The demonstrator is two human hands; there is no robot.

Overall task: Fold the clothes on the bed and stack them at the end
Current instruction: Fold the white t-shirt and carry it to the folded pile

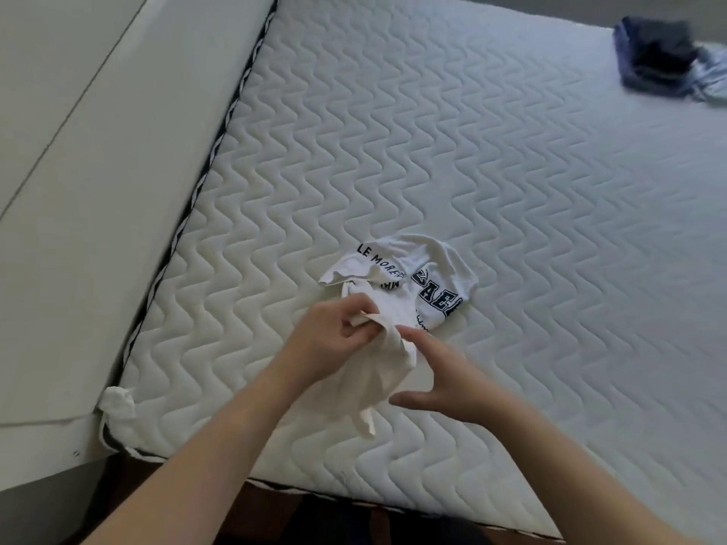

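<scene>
I see a crumpled white cotton T-shirt with dark navy printed lettering [397, 293] lying on the white quilted mattress with a zigzag stitch pattern [472, 171], toward the near left part of the bed. Part of the shirt's plain fabric is lifted off the mattress toward me; the printed part sits bunched on the surface beyond the hands.

My left hand [334, 332] has its grip on the shirt: fingers curled, pinching a fold of the white fabric near its edge. My right hand [436, 381] is just beside it, fingers fairly straight and spread, grip wide; the index finger touches or nearly touches the hanging fabric, I cannot tell which. The fabric drapes between both hands and a tail of it reaches the mattress below the right palm.

Far off at the upper right corner of the mattress lies a stack of dark navy folded clothes [657, 57], with a pale striped piece [708, 76] touching its right side; blurred, details unclear.

Along the left runs a white padded bed frame panel [78, 190]. The mattress edge has a dark-and-white braided trim [220, 139]. A knotted white cloth lump [118, 405] sits at the near left mattress corner.
</scene>
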